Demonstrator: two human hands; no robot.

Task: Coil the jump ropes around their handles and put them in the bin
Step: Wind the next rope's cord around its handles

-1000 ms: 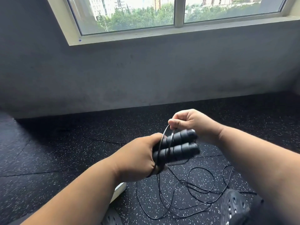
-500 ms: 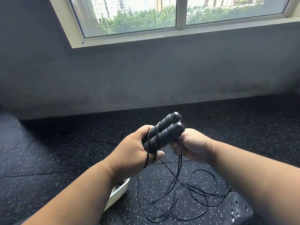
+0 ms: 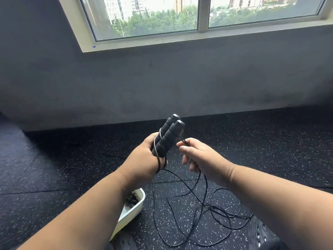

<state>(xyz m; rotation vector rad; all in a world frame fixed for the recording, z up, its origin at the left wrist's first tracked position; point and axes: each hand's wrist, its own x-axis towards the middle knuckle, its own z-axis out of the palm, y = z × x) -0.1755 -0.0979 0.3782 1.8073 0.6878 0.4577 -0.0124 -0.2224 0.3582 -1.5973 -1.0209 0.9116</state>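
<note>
Two handles (image 3: 168, 137) stand bunched in the left hand (image 3: 144, 159); the right hand (image 3: 200, 159) pinches the cord (image 3: 207, 210), mostly loose on the floor (image 3: 72, 159) beside the bin (image 3: 138, 204). Best keep turns taut and adjacent.

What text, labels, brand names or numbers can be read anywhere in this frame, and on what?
None can be read.
Handles in the left hand: plain black, no print visible.
Bin: no label visible.
Window frame: a small blue mark, too small to read.
</note>
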